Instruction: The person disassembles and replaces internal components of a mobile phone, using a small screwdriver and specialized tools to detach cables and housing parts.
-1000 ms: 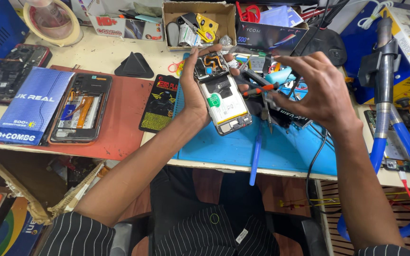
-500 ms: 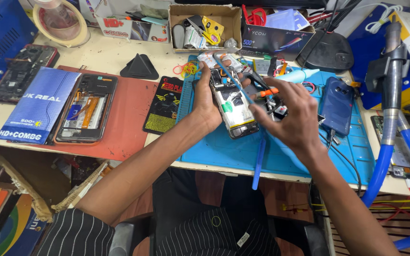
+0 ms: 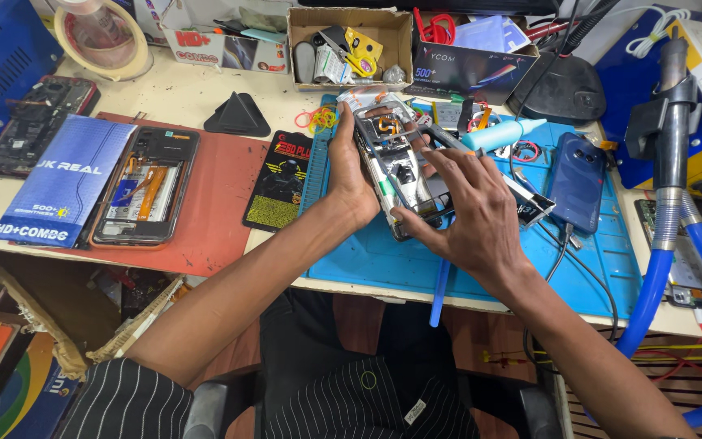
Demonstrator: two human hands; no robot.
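1. Left hand (image 3: 349, 175): the fingers are curled around the left edge of an opened smartphone (image 3: 396, 167), with the thumb lying along that edge. The hand is clamped on the phone and holds it raised above the blue work mat (image 3: 383, 260).
2. Right hand (image 3: 473, 207): the fingers are spread apart, the fingertips pressing on the phone's right edge and exposed inner face and the thumb on its near corner. A pair of tweezers (image 3: 440, 138) runs under the index finger, but whether the fingers pinch it cannot be told.
3. Smartphone: the back cover is off and the internal parts face up. The long axis runs from the near edge of the bench away from the person, leaning slightly left at the far end. The far end points towards the cardboard box (image 3: 349, 45) of small parts.
4. Arms: both forearms rise from the lower edge of the view and converge on the phone, the left from lower left, the right from lower right. The wrists are held above the mat.
5. Surroundings: a blue phone (image 3: 577, 183) lies on the mat just right of the right hand. A second opened phone (image 3: 146, 195) rests on the red mat (image 3: 213, 219) to the left, beside a blue packet (image 3: 62, 191). A black triangular stand (image 3: 237, 115) sits behind the red mat. A blue hose (image 3: 660, 276) curves down at the right.
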